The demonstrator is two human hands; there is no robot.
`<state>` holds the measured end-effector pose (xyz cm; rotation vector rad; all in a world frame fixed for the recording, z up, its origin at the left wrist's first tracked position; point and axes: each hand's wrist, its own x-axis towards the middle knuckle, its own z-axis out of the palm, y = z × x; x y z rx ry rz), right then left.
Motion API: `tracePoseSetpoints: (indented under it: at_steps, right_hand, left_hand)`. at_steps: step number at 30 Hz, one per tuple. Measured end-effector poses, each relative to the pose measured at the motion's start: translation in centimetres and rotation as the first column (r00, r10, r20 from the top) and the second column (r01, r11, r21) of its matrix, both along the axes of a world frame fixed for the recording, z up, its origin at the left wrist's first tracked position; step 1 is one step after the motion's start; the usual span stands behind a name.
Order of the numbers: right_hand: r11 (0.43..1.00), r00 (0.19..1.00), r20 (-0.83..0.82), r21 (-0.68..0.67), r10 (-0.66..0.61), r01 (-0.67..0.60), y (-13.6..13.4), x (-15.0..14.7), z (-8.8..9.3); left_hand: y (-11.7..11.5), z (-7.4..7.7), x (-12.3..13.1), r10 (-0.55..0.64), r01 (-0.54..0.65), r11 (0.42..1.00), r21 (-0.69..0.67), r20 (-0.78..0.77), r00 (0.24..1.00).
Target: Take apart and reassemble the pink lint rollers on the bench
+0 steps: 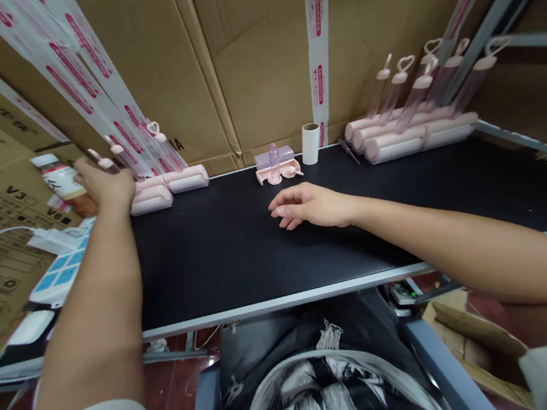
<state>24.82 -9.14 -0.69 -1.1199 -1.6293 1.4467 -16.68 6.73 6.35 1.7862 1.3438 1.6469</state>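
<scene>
My left hand (105, 184) reaches to the far left of the black table (240, 256), its fingers closed around a clear tube with a pink cap (105, 161) among the pink rollers (170, 185) stacked there. My right hand (310, 205) rests on the middle of the table, fingers loosely curled and apart, holding nothing. Just beyond it stands a small pink fixture (275, 163) with a clear tube upright in it, and a white cardboard core (310, 143).
A row of pink rollers with heart-topped clear handles (414, 126) lies at the back right. Cardboard boxes with taped strips form the back wall. A bottle (63, 182), a power strip (58, 277) and white cables sit off the table's left end. A cardboard box (466, 334) sits below right.
</scene>
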Motion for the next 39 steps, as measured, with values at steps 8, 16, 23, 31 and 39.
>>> tracePoseSetpoints:
  at_steps: [8,16,23,31,39]
  right_hand:
    - [0.704,0.687,0.405,0.676,-0.603,0.219,5.0,5.8,0.8]
    - [0.780,0.551,0.602,0.606,-0.578,0.156,7.7,6.0,-1.5]
    - [0.789,0.529,0.645,0.608,-0.552,0.083,7.8,5.3,-1.9]
    - [0.773,0.525,0.652,0.635,-0.547,0.017,5.8,4.4,-0.4]
    - [0.849,0.952,0.065,0.473,-0.299,0.234,3.6,3.9,0.5]
  left_hand:
    - [-1.7,-0.7,14.6,0.188,-0.072,0.958,0.277,-0.418,0.889]
    - [-3.1,-4.4,27.4,-0.191,0.084,0.975,-0.204,-0.583,0.790]
    - [-3.3,-4.6,26.7,-0.204,0.094,0.973,-0.212,-0.597,0.776]
    - [-6.7,-5.0,23.9,-0.353,0.281,0.935,-0.218,-0.467,0.811]
    - [-7.9,-3.2,23.0,-0.379,0.429,0.880,-0.203,0.243,0.893]
